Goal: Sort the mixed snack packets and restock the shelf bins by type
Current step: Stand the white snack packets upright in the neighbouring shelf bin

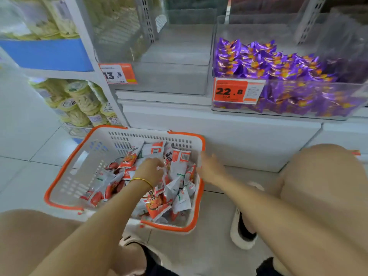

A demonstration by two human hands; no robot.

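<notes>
A white basket with an orange rim (65, 170) stands on the floor, holding several red-and-white snack packets (179, 166). My left hand (150, 168) reaches down into the pile, its fingers curled around packets in the middle of the basket. My right hand (209, 166) hovers at the basket's right rim with fingers spread and nothing in it. On the shelf above, a clear bin (169, 76) with a 13.5 price tag stands bare inside. The clear bin to its right (338, 114), tagged 22.8, is filled with purple packets (278, 68).
Yellow-lidded jars (79, 102) fill the shelves at the left, above a blue shelf front (49, 54). A white shelf base (219, 132) runs behind the basket. My knees (318, 176) and white slippers (241, 236) crowd the tiled floor near the basket.
</notes>
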